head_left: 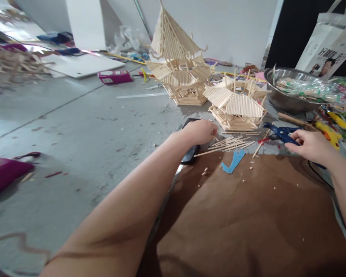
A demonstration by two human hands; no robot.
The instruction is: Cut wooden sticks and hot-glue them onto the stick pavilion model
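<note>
– hands first: how are they?
– left hand [202,130] curled, fingertips bunched low beside loose sticks [230,144]; whether it grips anything, i cannot tell. right hand [313,144] closed round the handle end of a blue cutter [283,133].
– and nearest?
– a brown sheet [248,223], sprinkled with small offcuts [204,172], with a bent blue scrap [233,163] by its far edge.
– where do the sticks lie?
– loosely heaped around that edge, right of a dark phone [190,155] that the left wrist partly covers.
– beyond them?
– an open-topped stick model [245,107] just behind, a metal bowl [288,102] right of it; farther back, a taller stick model [182,78] with a pointed roof.
</note>
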